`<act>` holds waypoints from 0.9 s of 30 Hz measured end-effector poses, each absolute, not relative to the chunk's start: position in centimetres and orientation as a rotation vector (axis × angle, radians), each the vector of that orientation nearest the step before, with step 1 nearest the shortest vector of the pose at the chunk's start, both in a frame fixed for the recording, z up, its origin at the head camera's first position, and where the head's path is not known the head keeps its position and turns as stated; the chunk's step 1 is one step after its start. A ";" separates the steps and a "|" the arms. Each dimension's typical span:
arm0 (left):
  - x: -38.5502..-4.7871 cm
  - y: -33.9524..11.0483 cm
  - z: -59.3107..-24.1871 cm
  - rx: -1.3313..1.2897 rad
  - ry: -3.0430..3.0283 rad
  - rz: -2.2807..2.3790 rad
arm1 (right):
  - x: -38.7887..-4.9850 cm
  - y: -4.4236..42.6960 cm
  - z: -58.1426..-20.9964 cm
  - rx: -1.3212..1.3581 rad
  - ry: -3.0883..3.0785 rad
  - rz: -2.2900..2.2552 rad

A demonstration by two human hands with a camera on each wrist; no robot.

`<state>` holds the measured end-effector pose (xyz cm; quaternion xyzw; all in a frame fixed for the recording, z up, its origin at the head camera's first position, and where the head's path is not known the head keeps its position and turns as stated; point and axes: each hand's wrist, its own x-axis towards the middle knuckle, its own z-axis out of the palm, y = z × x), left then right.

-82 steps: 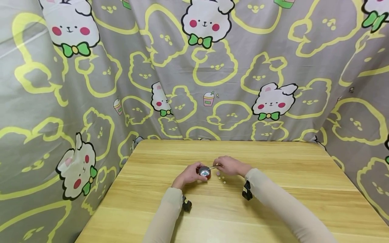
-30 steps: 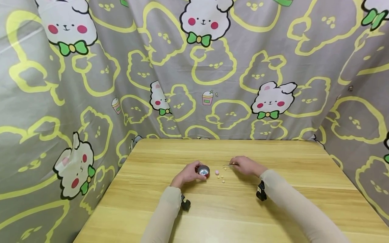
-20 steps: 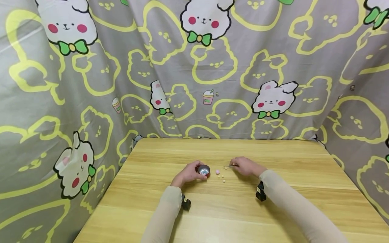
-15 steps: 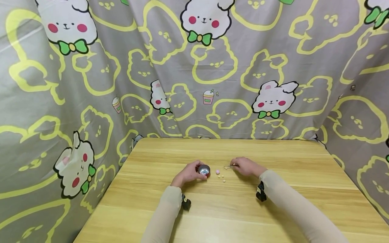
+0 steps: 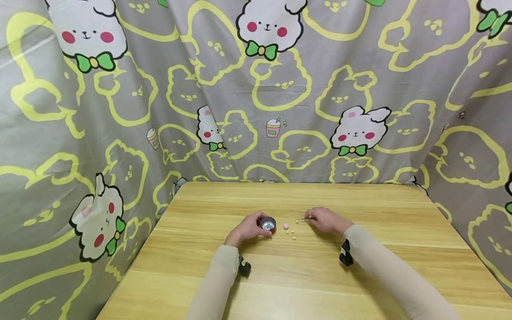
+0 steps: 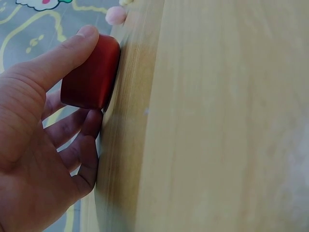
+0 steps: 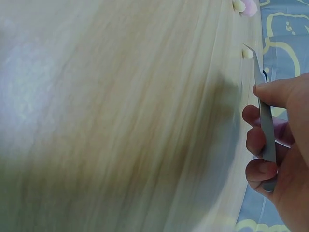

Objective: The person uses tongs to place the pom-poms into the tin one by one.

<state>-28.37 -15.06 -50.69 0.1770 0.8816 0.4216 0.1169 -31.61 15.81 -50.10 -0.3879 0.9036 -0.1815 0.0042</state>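
Observation:
My left hand (image 5: 248, 227) holds a small round tin (image 5: 268, 225) on the table, thumb on the near side. It is red outside, silvery inside, with its opening upward; in the left wrist view its red side (image 6: 91, 72) faces me. My right hand (image 5: 327, 219) grips metal tweezers (image 7: 266, 121) between thumb and fingers. Their tips are at a small yellow ball (image 7: 247, 52) at the table surface; whether they pinch it is hard to tell. Between tin and tweezers lie a fuzzy-looking pink ball (image 5: 286, 226) and several smaller pale yellow balls (image 5: 292, 231).
The wooden table (image 5: 240, 284) carries these things near its middle. A grey curtain (image 5: 288, 89) printed with white bears and yellow outlines hangs behind it and along both sides. Each wrist wears a black camera mount (image 5: 346, 254).
The right hand, with tweezers at the tin's rim at first, has moved right to the yellow ball. Over the last half second it shifts slightly right. The left hand stays on the tin.

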 end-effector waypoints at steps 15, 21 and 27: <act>-28.5 -15.2 -51.1 0.529 2.580 1.240 | -31.8 16.4 -50.6 -1.296 2.834 -0.547; -28.5 -15.1 -51.0 0.529 2.590 1.225 | -31.7 16.6 -50.4 -1.270 2.821 -0.582; -28.5 -15.1 -50.9 0.524 2.588 1.218 | -31.5 16.6 -49.9 -1.264 2.825 -0.588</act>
